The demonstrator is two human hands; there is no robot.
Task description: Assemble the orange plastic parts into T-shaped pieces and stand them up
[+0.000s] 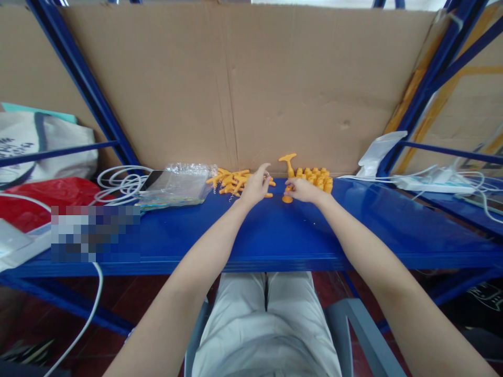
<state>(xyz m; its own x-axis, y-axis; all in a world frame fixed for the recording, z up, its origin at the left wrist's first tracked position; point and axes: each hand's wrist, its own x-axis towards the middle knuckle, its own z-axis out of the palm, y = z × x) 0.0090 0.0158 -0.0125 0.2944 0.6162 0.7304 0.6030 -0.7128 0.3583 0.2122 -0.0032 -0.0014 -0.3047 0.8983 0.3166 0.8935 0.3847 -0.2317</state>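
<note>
By the blue table (275, 230) everything orange is being carried, in front of a tall cardboard panel (236, 94). Toward the table's back edge, a jumbled heap of orange T-handles (230, 179) is being seen lying loose; to its right, a compact cluster of orange sleeves (314, 175) is being seen packed side by side. Over the right end of the heap the left hand (255, 187) is being held with fingers partly curled; whether anything is being pinched by them cannot be told. By the right hand (302, 189), just in front of the cluster, an upright orange corkscrew (290, 168) is being gripped low on its body, fingertips closed about it. Its crossbar is being shown above the hand, and a flared foot below. A smooth, even orange is being presented all over. From this look, a light, stiff plastic piece is probably being handled, slightly slippery along the rounded stem yet hardly fragile; the surest hold is being offered by the wider body or, failing that, the crossbar. Among the heap, thin metal spirals (215, 187) are being glimpsed; being probably sharp at the tip, they are better avoided when hold is being taken.
</note>
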